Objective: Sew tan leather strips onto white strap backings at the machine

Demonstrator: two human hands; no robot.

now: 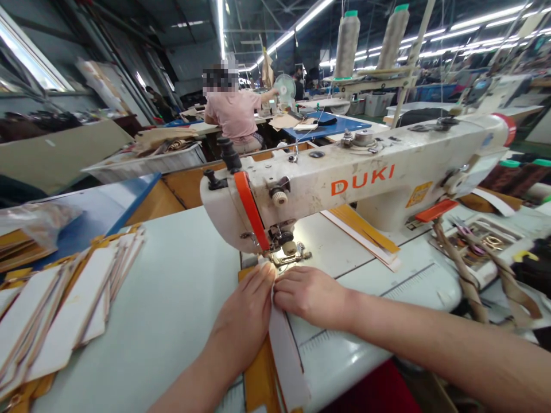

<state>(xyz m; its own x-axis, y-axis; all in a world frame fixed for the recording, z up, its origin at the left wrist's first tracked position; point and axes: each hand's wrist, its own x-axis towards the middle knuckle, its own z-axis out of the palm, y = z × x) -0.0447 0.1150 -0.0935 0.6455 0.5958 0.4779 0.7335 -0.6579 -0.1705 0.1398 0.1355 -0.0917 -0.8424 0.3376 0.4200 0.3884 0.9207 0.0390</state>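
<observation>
My left hand (248, 307) is at the presser foot of a white sewing machine (310, 172), its fingers together and closed on a strip of material. This strip (289, 361) has a white face and lies beside mustard-yellow material (259, 373), running from under the needle area toward me. My right hand (310, 293) is just to the right, fingers curled in at the strip's edge beneath the lit needle area. Both sets of fingertips nearly meet by the metal edge guide (290, 260). The needle itself and the strip's far end are hidden.
Stacked white and yellow pieces (81, 298) lie on the left of the table. Behind the needle are more strips (361, 235). A tray (486, 246) with small tools stands at right, near thread cones. A person in pink (236, 112) sits ahead at another table.
</observation>
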